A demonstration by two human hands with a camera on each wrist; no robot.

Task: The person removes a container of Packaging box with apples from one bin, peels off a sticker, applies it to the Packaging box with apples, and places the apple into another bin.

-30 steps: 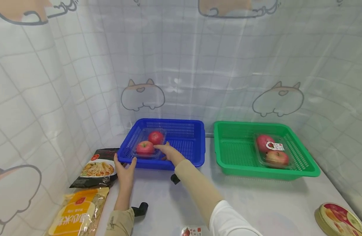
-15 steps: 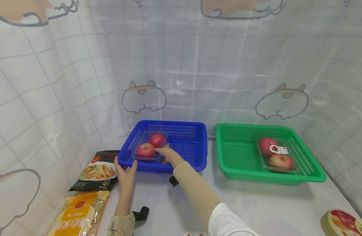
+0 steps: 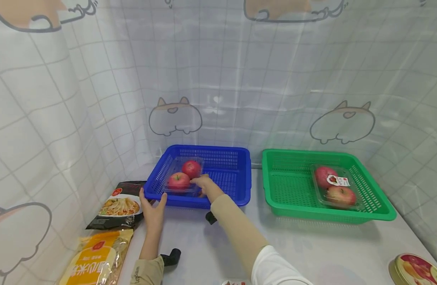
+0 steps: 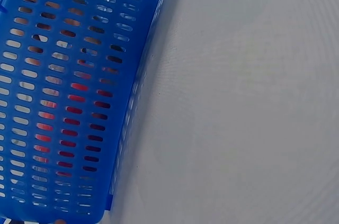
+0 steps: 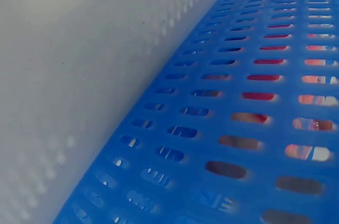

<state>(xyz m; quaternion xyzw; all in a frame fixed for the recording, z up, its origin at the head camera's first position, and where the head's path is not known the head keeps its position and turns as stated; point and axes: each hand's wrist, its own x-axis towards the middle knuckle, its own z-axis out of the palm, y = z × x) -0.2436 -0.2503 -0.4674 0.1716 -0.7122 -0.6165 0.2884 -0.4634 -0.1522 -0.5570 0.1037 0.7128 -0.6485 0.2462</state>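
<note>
A blue basket (image 3: 223,150) stands at the back left with a clear plastic pack (image 3: 172,168) of two red apples (image 3: 179,181) in its left part. My right hand (image 3: 207,186) reaches over the front rim, thumb and fingers at the pack's right edge. Some of its fingers are hidden behind the rim. At the basket's front left corner my left hand (image 3: 153,209) touches the rim, thumb and forefinger spread apart. In the left wrist view, the slotted wall of the blue basket (image 4: 119,107) shows red through its holes; the right wrist view shows a similar wall (image 5: 212,123).
To the right is a green basket (image 3: 286,206) holding another apple pack (image 3: 333,188). A black noodle packet (image 3: 115,206) and a yellow food bag (image 3: 97,257) lie on the left. A round tin (image 3: 417,269) sits front right; part of a labelled package (image 3: 236,282) shows at the bottom edge.
The head view has shifted slightly, so the baskets appear a little lower and further right. Both hands and the apple pack keep nearly the same places at the blue basket.
</note>
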